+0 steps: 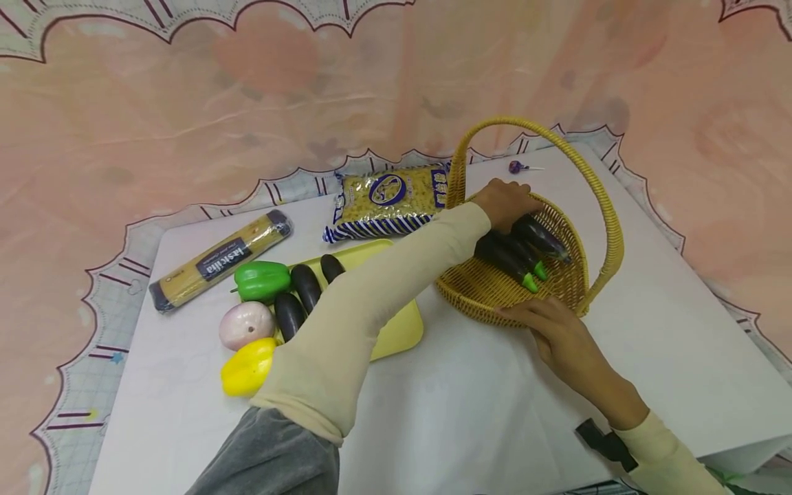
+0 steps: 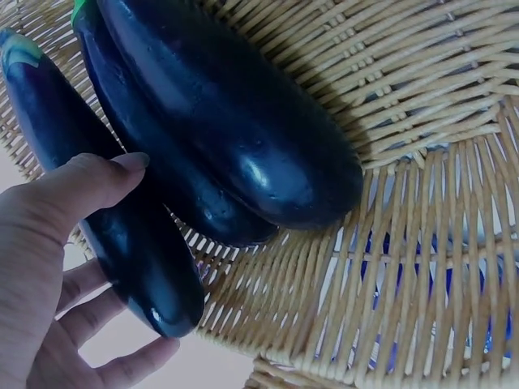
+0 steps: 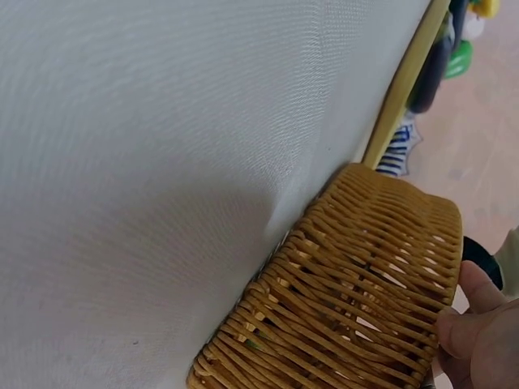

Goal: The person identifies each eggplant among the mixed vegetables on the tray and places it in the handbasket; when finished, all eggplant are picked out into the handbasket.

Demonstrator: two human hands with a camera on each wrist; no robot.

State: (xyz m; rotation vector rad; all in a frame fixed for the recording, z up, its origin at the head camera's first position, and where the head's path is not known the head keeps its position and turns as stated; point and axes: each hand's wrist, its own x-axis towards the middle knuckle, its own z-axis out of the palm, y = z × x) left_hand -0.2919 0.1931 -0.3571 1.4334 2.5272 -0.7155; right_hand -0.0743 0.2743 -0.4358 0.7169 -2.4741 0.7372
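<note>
A wicker basket (image 1: 476, 295) with a tall arched handle holds several dark eggplants. Deep in it, my left hand (image 1: 504, 203) grips the rightmost eggplant (image 1: 542, 238) near the far rim. The left wrist view shows the thumb over this eggplant (image 2: 154, 259) and the fingers round its other side. Beside it lie two more, a slim eggplant (image 2: 134, 130) and a thicker eggplant (image 2: 243, 121). At the near rim, my right hand (image 1: 559, 337) pinches the basket's edge. In the right wrist view, the thumb and fingers (image 3: 478, 324) hold the woven wall (image 3: 349, 284).
Left of the basket sits a yellow tray (image 1: 399, 337) with several eggplants, partly hidden by my left sleeve. Around it are a green pepper (image 1: 262, 280), pale round vegetable (image 1: 247, 325), yellow pepper (image 1: 249, 368), spaghetti pack (image 1: 219, 261) and pasta bag (image 1: 390, 196). A lollipop (image 1: 516, 167) lies behind.
</note>
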